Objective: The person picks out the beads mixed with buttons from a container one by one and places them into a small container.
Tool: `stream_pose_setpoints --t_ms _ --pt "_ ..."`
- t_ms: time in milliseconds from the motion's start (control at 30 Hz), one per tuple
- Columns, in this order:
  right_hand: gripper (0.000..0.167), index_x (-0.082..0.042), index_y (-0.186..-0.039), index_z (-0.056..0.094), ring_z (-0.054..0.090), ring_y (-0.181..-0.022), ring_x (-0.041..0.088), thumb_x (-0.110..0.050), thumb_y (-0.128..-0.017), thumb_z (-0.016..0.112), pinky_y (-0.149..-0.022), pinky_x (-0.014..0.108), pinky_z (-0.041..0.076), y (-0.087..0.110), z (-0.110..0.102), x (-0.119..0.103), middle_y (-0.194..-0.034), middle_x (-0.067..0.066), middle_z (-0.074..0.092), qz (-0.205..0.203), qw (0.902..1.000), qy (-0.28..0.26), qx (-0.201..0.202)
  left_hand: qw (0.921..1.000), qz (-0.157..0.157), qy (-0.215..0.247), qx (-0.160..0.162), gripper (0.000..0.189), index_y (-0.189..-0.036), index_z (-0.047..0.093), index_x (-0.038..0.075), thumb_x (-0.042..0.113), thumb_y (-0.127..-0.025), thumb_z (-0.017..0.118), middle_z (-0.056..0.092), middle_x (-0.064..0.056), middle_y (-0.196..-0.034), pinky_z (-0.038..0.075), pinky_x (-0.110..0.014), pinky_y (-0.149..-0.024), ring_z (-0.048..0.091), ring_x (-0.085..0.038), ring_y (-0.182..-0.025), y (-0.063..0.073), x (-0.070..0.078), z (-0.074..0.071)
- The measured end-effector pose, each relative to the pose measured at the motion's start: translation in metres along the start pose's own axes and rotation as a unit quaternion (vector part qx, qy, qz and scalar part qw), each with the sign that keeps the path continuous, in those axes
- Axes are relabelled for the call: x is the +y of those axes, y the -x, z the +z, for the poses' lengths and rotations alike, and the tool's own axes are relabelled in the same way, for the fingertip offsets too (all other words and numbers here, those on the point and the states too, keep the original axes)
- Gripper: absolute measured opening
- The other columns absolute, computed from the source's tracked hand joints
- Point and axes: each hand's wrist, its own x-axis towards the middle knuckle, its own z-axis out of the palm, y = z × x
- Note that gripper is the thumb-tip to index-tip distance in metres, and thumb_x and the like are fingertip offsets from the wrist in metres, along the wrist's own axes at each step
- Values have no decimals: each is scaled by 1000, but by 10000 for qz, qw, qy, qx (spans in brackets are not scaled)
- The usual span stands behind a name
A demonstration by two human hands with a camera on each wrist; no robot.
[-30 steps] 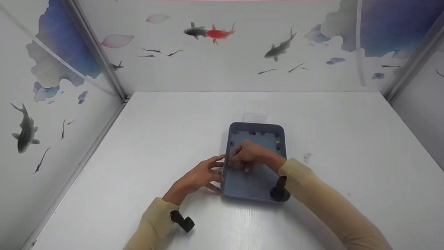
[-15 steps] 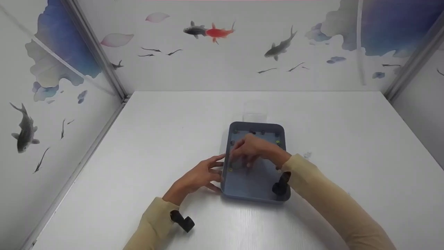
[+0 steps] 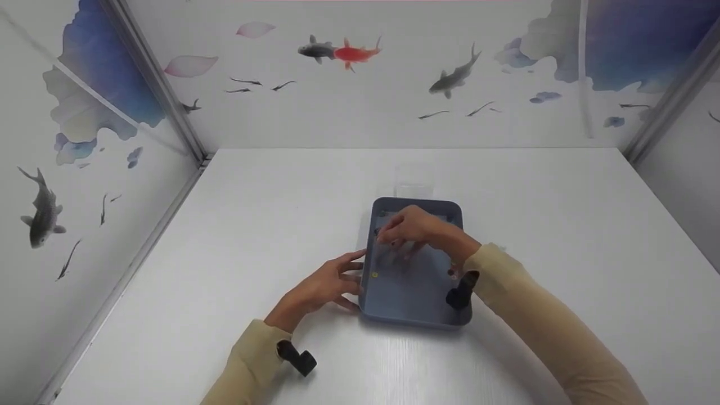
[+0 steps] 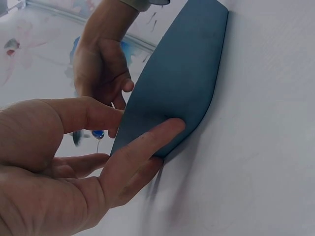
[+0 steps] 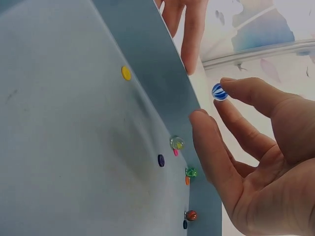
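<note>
A blue-grey tray (image 3: 402, 298) stands on the white table. My left hand (image 3: 323, 286) touches the outside of its left wall with spread fingers; in the left wrist view, its fingertips lie against the tray's wall (image 4: 182, 69). Above the tray, my right hand (image 3: 417, 225) pinches a blue-and-white marble (image 5: 219, 92) between its fingertips, as the right wrist view shows. A yellow button (image 5: 126, 73) lies along the left wall inside. Further on are a dark button (image 5: 161, 160), a clear marble with yellow (image 5: 177, 143), a green marble (image 5: 191, 172) and an orange marble (image 5: 191, 215).
Behind the tray stands a clear plastic box (image 3: 414, 183). Pink, orange and dark buttons lie close to the marbles by the wall. Small items (image 3: 452, 273) at the tray's right wall are partly covered by the right wrist. Printed wall panels (image 3: 360, 101) enclose the table.
My right hand has risen from near the tray's left wall and moved toward the far side, with the blue-and-white marble now visible in its fingertips. The left hand has stayed put.
</note>
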Motion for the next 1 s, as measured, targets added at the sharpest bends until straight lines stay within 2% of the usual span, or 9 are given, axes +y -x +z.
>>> stream_pose_setpoints --t_ms 233,400,533,867,1000 --pt "22 -18 -108 77 69 -112 28 -32 -92 72 -78 39 64 -1 -11 2 -124 4 70 -116 9997 -196 32 9999 -45 -95 20 79 -159 28 16 -4 -89 58 40 -21 -157 64 -46 -80 62 -36 -123 0 0 0" --pt "24 -17 -111 76 70 -110 25 -32 -93 71 -84 44 63 -1 -17 3 -123 4 71 -221 9992 -252 225 9999 -46 -116 65 80 -159 29 16 -4 -88 60 40 -20 -157 64 -46 -79 62 -35 -123 -1 0 -1" --pt "27 -15 -113 75 69 -112 27 -32 -92 72 -87 47 62 -2 -20 5 -125 9 70 -311 9980 -371 395 9998 -91 -135 100 80 -159 29 18 -4 -88 60 41 -18 -157 64 -46 -80 63 -34 -122 0 0 0" --pt "30 -13 -113 74 69 -113 27 -34 -92 72 -80 42 64 -10 -33 7 -123 11 71 -573 9915 -650 971 9997 -74 -196 142 80 -158 30 18 -5 -88 60 41 -20 -156 63 -48 -80 64 -35 -121 -1 0 0" --pt "33 -11 -116 72 69 -114 34 -34 -92 71 -77 40 64 -13 -37 10 -123 16 69 -769 9865 -848 1173 9996 -102 -201 191 80 -159 30 18 -6 -88 60 41 -20 -156 63 -47 -80 63 -35 -123 -1 0 1"
